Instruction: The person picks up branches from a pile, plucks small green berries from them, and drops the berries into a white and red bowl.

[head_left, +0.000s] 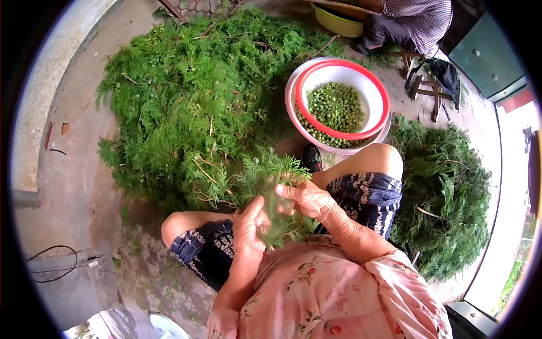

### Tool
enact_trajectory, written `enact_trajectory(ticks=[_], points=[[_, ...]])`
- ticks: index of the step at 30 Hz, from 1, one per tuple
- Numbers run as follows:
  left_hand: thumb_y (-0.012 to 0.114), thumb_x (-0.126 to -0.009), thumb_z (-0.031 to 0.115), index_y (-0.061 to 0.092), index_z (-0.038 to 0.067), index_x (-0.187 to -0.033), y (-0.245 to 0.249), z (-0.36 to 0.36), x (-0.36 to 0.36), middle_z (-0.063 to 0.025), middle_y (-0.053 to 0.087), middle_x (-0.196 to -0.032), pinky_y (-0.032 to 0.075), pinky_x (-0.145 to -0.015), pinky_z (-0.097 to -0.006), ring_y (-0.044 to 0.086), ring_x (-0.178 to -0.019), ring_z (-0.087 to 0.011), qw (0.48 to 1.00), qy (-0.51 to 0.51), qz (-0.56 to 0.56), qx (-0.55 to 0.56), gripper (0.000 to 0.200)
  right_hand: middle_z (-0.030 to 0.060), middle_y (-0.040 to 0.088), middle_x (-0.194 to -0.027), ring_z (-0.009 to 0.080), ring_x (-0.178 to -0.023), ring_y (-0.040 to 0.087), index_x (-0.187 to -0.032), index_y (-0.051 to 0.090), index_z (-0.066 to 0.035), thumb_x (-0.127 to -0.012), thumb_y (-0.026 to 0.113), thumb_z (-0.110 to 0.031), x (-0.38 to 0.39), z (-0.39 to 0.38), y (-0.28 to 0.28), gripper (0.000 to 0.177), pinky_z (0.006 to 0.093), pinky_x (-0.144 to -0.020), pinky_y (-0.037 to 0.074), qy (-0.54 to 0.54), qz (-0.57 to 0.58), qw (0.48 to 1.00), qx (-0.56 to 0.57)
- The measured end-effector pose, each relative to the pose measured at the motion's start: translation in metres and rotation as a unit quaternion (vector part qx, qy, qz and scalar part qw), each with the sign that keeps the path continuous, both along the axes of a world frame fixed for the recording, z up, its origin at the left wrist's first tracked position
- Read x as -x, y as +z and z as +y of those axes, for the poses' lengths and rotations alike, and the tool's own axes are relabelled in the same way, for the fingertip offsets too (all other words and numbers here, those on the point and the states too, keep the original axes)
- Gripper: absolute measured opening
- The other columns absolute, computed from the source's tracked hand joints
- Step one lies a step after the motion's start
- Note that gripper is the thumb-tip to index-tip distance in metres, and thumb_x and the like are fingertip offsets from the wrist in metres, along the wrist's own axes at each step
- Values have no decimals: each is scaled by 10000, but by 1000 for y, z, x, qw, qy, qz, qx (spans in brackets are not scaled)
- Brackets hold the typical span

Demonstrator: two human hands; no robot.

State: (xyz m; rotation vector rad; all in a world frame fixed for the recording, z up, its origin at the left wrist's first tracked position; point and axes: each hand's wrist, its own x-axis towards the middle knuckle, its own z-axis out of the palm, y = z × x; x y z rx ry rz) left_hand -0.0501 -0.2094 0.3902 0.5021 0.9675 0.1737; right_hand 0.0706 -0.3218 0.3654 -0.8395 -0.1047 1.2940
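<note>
A green leafy sprig (271,175) is held between my two hands above my lap, its lower part smeared by motion. My left hand (249,226) has its fingers closed around the left side of the sprig. On the right side, my right hand (305,196) pinches it between thumb and fingers. Just beyond lies a large heap of green branches (186,101). A white basin with a red rim (371,101), holding small round green cones (336,107), stands beyond my right knee, set in a wider basin (292,101) that also holds cones.
Another pile of branches (440,198) lies to the right. At the top right a person (420,20) sits by a yellow basin (339,24). Near them are a wooden stool (432,93) and a green cabinet (488,51). A black cable (73,251) lies at the left.
</note>
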Motion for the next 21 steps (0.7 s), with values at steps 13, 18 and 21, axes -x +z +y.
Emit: enact_trajectory(ticks=[13, 18, 21], points=[[672, -793, 104, 459, 136, -642, 15, 8, 20, 63, 406, -536, 295, -438, -214, 352, -411, -53, 994, -6, 12, -111, 263, -5, 529, -617, 81, -478, 482, -873, 593, -75, -837, 603, -73, -60, -29, -15, 37, 174, -393, 337, -196, -71, 978, 26], [650, -807, 102, 471, 128, -702, 6, 15, 21, 62, 391, -520, 277, -434, -227, 339, -402, -49, 997, -14, -35, -66, 210, 23, 575, -794, 117, -613, 520, -858, 566, -108, -836, 622, -274, -39, -5, -15, 177, 215, -466, 386, -207, 48, 976, -39], [665, -782, 59, 510, 120, -724, 5, 16, 23, 57, 429, -547, 303, -428, -228, 365, -403, -52, 996, -23, -55, -61, 176, 50, 567, -827, 108, -576, 492, -908, 586, -87, -853, 532, -479, -43, -2, -20, 400, 219, -424, 371, -148, -16, 989, 9]])
